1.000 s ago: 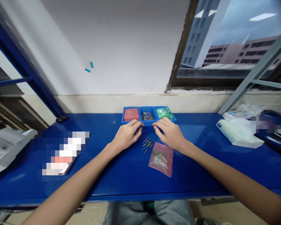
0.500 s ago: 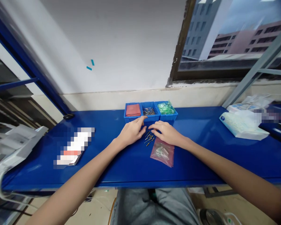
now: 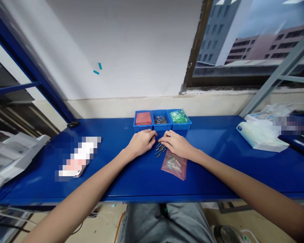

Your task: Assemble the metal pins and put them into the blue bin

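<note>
A small loose pile of thin brass-coloured screws (image 3: 161,149) lies on the blue table between my hands. My left hand (image 3: 141,141) rests just left of the pile, its fingers bent and drawn together; anything inside them is hidden. Over the pile's upper right edge, my right hand (image 3: 176,141) has its fingers curled in, fingertips close to the screws. Whether it pinches one is too small to tell. Partly under the right hand is a pink see-through bag (image 3: 174,167) with pale green-white pieces inside.
Behind my hands stand three blue bins: one with red bags (image 3: 143,118), one with screws (image 3: 160,120), one with green packets (image 3: 178,116). A blurred-out flat object (image 3: 78,158) lies left, a tissue pack (image 3: 262,135) right. White equipment (image 3: 17,155) occupies the left end.
My left hand's raised fingers have come down and curled in. The right hand's fingers have bent more over the screws, and the hand sits slightly left of before.
</note>
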Available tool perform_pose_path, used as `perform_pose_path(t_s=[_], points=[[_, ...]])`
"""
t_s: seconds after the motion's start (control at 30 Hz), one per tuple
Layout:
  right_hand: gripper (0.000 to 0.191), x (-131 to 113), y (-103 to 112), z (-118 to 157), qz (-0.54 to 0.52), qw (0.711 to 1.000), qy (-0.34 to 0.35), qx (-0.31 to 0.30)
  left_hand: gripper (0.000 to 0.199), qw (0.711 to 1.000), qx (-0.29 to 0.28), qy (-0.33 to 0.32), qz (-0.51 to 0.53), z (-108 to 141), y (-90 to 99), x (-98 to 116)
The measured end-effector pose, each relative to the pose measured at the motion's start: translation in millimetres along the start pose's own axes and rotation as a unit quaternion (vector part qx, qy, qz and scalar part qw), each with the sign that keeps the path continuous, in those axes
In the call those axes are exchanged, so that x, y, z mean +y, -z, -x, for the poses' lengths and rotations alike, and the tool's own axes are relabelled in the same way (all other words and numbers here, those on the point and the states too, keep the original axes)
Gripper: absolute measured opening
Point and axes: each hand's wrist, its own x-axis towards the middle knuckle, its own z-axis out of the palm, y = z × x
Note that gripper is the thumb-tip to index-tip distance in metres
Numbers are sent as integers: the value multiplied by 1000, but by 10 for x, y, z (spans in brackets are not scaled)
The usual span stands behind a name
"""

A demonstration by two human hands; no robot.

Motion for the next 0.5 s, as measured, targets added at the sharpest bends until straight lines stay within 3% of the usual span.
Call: perform_pose_path(t_s=[0.33, 0.5], points=[[16, -46, 62, -29, 79, 996, 35, -28, 22, 1000, 1, 19, -2, -5, -6, 0], [15, -41, 96, -23, 93, 995, 23, -12, 22, 998, 42, 31, 29, -9, -14, -23]])
